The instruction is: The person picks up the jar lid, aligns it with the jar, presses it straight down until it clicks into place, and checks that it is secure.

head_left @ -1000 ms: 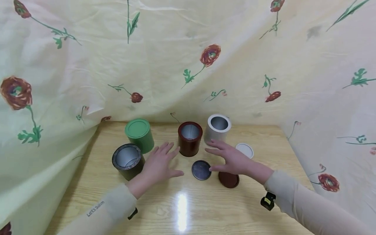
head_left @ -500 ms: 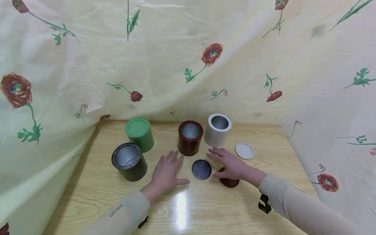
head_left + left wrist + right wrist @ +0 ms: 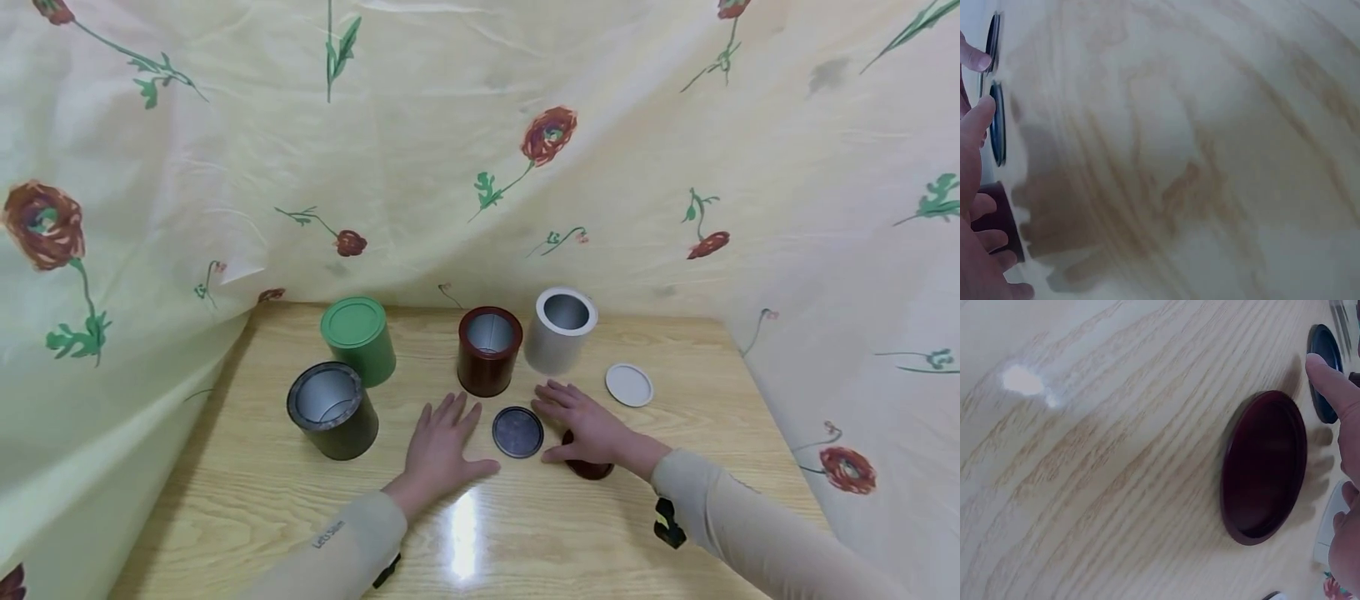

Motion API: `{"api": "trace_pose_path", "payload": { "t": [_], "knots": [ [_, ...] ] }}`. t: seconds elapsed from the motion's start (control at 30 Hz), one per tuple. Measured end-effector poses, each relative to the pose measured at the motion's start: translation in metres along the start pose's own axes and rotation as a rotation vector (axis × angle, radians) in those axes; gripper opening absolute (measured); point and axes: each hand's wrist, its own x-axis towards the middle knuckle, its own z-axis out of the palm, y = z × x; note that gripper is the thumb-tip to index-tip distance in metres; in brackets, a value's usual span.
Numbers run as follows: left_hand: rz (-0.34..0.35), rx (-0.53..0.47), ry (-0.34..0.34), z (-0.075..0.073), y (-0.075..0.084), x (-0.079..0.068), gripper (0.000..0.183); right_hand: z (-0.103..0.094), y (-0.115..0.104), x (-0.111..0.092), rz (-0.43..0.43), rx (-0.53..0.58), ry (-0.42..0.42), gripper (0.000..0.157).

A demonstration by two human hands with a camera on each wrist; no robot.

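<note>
Wood tabletop (image 3: 247, 500); left hand (image 3: 442, 454), right hand (image 3: 590, 429) flank dark lid (image 3: 517, 432), fingers (image 3: 469, 419) spread wide, seemingly hovering.

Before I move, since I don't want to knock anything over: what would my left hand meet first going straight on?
Your left hand would likely meet the dark red can first, just ahead, though the hand's height is unclear.

Consisted of a wood-grain tabletop (image 3: 247, 492) and carried upright green can (image 3: 367, 346), dark-grey can (image 3: 341, 429), dark-red can (image 3: 487, 367), white can (image 3: 553, 346), plus dark-grey lid (image 3: 517, 432), dark-red lid (image 3: 1265, 469) and white lid (image 3: 629, 385).
</note>
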Motion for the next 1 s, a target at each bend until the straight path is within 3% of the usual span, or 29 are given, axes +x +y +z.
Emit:
{"api": "trace_pose_path", "payload": {
  "t": [0.4, 0.73, 1.0],
  "knots": [
    [-0.003, 0.029, 0.024, 0.016, 0.006, 0.001, 0.094, 0.013, 0.005, 0.001, 0.016, 0.001, 0.036, 0.080],
    [0.006, 0.084, 0.042, 0.023, 0.009, 0.005, 0.090, 0.016, -0.001, 0.001, -0.035, 0.038, 0.109, 0.073],
    [0.009, 0.051, 0.049, 0.024, 0.012, 0.004, 0.084, 0.023, -0.003, 0.001, -0.019, 0.093, 0.123, 0.068]
  ]
}}
